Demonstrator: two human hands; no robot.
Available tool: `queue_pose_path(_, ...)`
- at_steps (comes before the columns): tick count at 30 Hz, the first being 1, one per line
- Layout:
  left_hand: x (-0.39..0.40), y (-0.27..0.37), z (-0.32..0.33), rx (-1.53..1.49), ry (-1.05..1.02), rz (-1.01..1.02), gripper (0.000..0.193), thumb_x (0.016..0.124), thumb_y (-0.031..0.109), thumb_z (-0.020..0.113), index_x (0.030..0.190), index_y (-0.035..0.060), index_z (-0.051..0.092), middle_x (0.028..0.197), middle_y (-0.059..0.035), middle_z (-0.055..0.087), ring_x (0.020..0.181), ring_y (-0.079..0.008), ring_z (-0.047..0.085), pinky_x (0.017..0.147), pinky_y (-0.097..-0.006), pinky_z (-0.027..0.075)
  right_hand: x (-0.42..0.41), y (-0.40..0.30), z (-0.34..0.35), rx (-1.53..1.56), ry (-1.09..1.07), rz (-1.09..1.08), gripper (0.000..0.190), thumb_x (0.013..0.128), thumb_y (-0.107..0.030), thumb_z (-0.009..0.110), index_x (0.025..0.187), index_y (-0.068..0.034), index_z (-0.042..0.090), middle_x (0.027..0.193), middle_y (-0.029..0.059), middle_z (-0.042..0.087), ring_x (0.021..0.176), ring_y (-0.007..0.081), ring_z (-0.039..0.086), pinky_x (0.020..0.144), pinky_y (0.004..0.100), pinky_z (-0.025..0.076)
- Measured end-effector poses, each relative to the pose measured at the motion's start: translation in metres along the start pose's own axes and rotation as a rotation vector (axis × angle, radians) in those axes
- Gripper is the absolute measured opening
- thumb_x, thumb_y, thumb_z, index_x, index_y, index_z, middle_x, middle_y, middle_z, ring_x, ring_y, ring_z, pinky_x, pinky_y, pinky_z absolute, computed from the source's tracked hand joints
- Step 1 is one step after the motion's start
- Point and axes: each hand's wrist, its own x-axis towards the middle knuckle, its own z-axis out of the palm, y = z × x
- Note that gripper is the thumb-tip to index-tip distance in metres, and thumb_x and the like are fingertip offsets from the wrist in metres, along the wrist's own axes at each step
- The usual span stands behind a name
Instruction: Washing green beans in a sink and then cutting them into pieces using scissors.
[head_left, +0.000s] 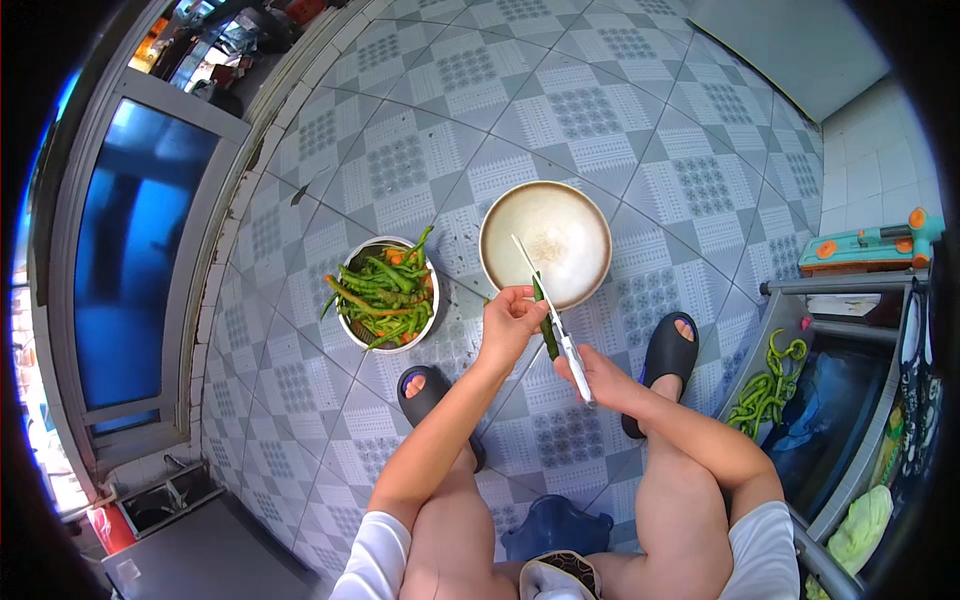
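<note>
Between the fingertips of my left hand (510, 322) is a long green chili pepper (549, 337), pinched near its upper part. My right hand (600, 379) grips a white-handled cutting tool (574, 364) whose thin blade lies along the pepper and points away from me; whether it is a knife or scissors is hard to tell. Both hands are over the near rim of a wide cream-coloured basin (577, 247) on the floor. Pale marks show at its middle. To the left stands a metal bowl (435, 319) heaped with green and orange-red peppers (390, 289).
My feet in black slippers (670, 349) flank the work area. A dark blue plastic stool (559, 529) is beneath me. At right, a rack (832, 289) holds curled green peppers (769, 390) and a leafy vegetable (859, 529). A framed glass door (135, 247) is at left.
</note>
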Motion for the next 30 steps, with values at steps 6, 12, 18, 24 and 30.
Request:
queue_pose_path(6, -0.003, 0.005, 0.017, -0.09, 0.073, 0.043, 0.019, 0.081, 0.006, 0.058, 0.098, -0.0003, 0.053, 0.076, -0.0036, 0.059, 0.068, -0.0095, 0.056, 0.059, -0.0219, 0.047, 0.001, 0.005, -0.006, 0.058, -0.008, 0.044, 0.062, 0.082, -0.052, 0.05, 0.091, 0.01, 0.047, 0.076, 0.0177, 0.056, 0.073, 0.022, 0.055, 0.063, 0.0329, 0.044)
queue_pose_path(12, 0.001, -0.005, 0.021, -0.148, 0.15, 0.029, 0.017, 0.079, 0.002, 0.058, 0.095, -0.0035, 0.055, 0.072, -0.0061, 0.059, 0.056, -0.0083, 0.053, 0.051, -0.0197, 0.045, -0.013, -0.009, -0.014, -0.075, -0.014, 0.01, 0.065, 0.082, -0.052, 0.049, 0.093, 0.012, 0.044, 0.079, 0.0223, 0.056, 0.075, 0.0296, 0.057, 0.065, 0.0363, 0.044)
queue_pose_path(18, 0.009, -0.01, 0.023, -0.213, 0.199, 0.012, 0.028, 0.079, 0.001, 0.059, 0.105, -0.0068, 0.054, 0.068, -0.0049, 0.059, 0.053, -0.0078, 0.051, 0.049, -0.0203, 0.044, -0.007, -0.011, -0.015, -0.315, 0.025, 0.099, 0.076, 0.077, -0.058, 0.05, 0.097, 0.015, 0.039, 0.09, 0.0303, 0.055, 0.086, 0.0383, 0.058, 0.072, 0.0394, 0.045)
queue_pose_path(24, 0.02, -0.008, 0.014, -0.263, 0.221, -0.021, 0.033, 0.08, 0.003, 0.059, 0.111, -0.0058, 0.052, 0.069, -0.0037, 0.059, 0.055, -0.0078, 0.052, 0.051, -0.0204, 0.045, 0.001, -0.023, -0.012, -0.347, 0.037, 0.127, 0.079, 0.075, -0.06, 0.051, 0.098, 0.015, 0.039, 0.09, 0.03, 0.056, 0.086, 0.0396, 0.058, 0.072, 0.0407, 0.046)
queue_pose_path(30, 0.021, 0.003, 0.014, -0.241, 0.207, -0.081, 0.032, 0.081, 0.003, 0.057, 0.111, -0.0063, 0.052, 0.071, -0.0037, 0.059, 0.059, -0.0086, 0.055, 0.056, -0.0224, 0.049, 0.009, -0.018, -0.012, -0.364, 0.043, 0.081, 0.075, 0.076, -0.059, 0.05, 0.093, 0.014, 0.04, 0.085, 0.0295, 0.057, 0.081, 0.0406, 0.058, 0.068, 0.0423, 0.046)
